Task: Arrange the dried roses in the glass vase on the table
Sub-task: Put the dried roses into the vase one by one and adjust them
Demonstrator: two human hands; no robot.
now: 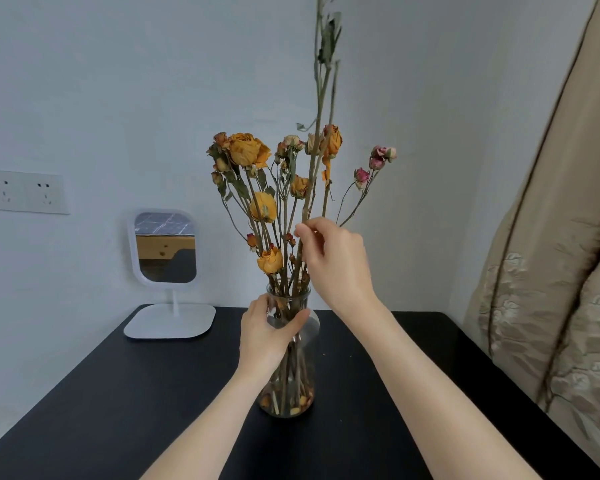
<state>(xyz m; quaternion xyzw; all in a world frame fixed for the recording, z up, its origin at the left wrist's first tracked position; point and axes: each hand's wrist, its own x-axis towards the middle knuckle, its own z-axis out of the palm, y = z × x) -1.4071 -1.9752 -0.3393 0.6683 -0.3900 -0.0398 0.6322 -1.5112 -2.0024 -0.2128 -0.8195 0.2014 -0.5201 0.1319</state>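
A clear glass vase (291,393) stands upright in the middle of the black table (118,393). It holds several dried roses (248,148), mostly orange, with small pink buds (381,155) leaning right. My left hand (265,336) wraps around the vase's neck. My right hand (333,261) pinches a long thin stem (321,98) above the vase mouth. This stem rises past the top of the frame, so its head is hidden. Loose petals lie in the vase's bottom.
A white standing mirror (165,247) rests at the table's back left, near the wall. A double wall socket (21,192) is at far left. A beige embroidered curtain (551,271) hangs along the right side of the table.
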